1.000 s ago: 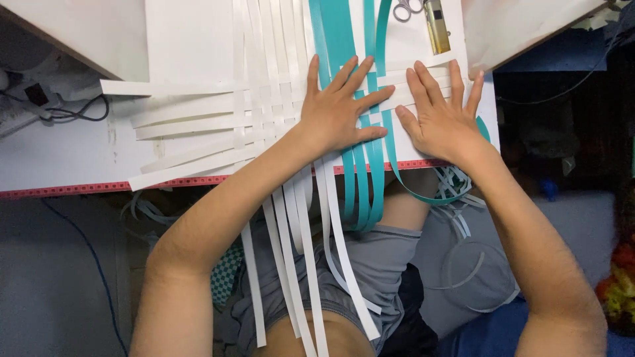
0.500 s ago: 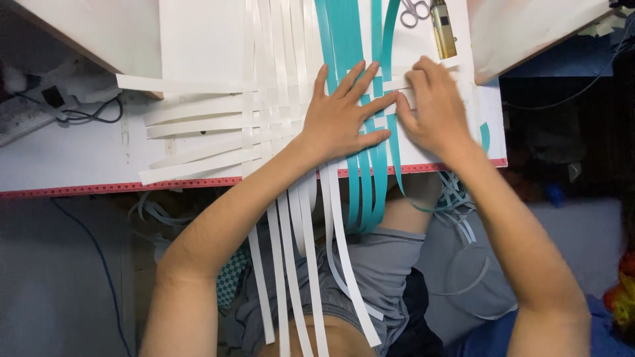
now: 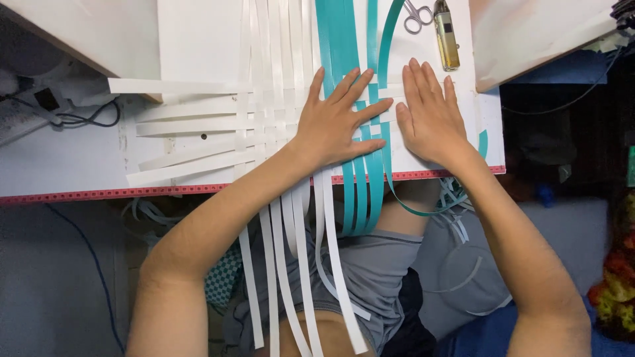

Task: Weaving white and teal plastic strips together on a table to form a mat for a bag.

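My left hand lies flat, fingers spread, pinning the teal strips where they cross the white strips so the weave stays put. My right hand presses flat beside it, gripping nothing. The thin, smooth bands hang off the white surface.

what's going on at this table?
A person is pressing both hands flat on a weave of paper strips on a white table. The left hand lies across the teal strips where they cross the white strips; the right hand lies beside it. Scissors lie at the far edge.
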